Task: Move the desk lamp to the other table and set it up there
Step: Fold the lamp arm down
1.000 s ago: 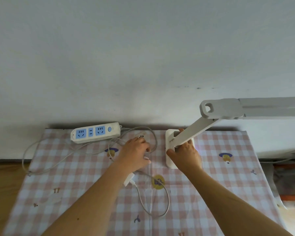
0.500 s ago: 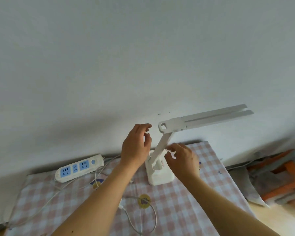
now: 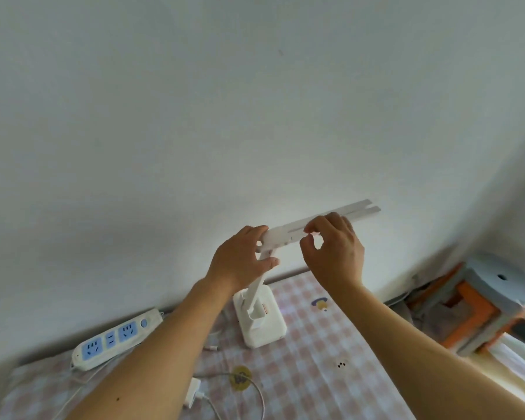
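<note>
at the far left, a white plastic power strip with blue sockets (image 3: 115,341) is laid on the tabletop covered in pink-and-white checked cloth (image 3: 331,374), close to the plain white wall (image 3: 194,131). a small white plug adapter with a thin white cable (image 3: 192,392) is seen in front of it, partly hidden by the left forearm. the left hand (image 3: 240,262) is wrapped round the joint of the white folding desk lamp (image 3: 261,324), fingers (image 3: 252,231) over the top and thumb beneath. the lamp's square base is set on the cloth near the wall, with its arm raised steeply. the long flat lamp head (image 3: 287,233) is stretched out to the right and is pinched between thumb and forefinger of the right hand (image 3: 337,253). at the far right, a grey and orange plastic stool (image 3: 491,286) is seen beside the tabletop.
</note>
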Demonstrator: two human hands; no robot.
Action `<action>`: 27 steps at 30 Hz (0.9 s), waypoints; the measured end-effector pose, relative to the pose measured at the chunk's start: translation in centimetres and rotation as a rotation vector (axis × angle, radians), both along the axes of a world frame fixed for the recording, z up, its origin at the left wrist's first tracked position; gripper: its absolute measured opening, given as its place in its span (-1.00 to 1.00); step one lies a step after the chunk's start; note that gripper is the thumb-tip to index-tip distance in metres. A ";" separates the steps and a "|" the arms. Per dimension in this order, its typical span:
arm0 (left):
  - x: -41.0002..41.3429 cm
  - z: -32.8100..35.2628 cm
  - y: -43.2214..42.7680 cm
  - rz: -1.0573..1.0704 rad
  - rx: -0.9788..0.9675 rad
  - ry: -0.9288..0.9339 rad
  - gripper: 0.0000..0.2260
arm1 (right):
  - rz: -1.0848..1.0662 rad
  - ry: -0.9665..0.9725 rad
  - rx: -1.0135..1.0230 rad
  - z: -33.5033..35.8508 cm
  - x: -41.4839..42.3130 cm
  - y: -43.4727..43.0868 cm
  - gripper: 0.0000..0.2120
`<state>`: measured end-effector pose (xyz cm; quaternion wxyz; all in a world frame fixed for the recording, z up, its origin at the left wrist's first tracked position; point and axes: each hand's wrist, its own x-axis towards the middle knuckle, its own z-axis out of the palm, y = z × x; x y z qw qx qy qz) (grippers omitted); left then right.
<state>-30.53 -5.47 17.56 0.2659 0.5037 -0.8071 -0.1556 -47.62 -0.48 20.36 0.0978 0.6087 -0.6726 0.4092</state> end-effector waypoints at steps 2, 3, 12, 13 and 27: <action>-0.1 0.1 0.0 0.020 0.017 0.001 -0.55 | -0.043 0.060 0.108 -0.1 -1.0 -0.5 -0.84; -0.2 0.2 0.0 0.035 0.013 0.018 -0.62 | -0.062 0.077 0.165 -0.3 -1.5 -0.6 -0.78; -0.3 0.4 -0.6 0.076 0.033 0.122 -0.79 | -0.144 0.205 0.248 -1.6 -2.0 -1.2 -0.63; -0.3 0.2 -0.7 0.091 0.072 0.169 -0.78 | -0.144 0.222 0.244 -1.6 -2.1 -1.4 -0.63; -0.6 -2.8 -1.6 0.126 0.302 0.051 -0.79 | -0.086 0.239 0.383 -3.2 -1.5 -3.0 -0.46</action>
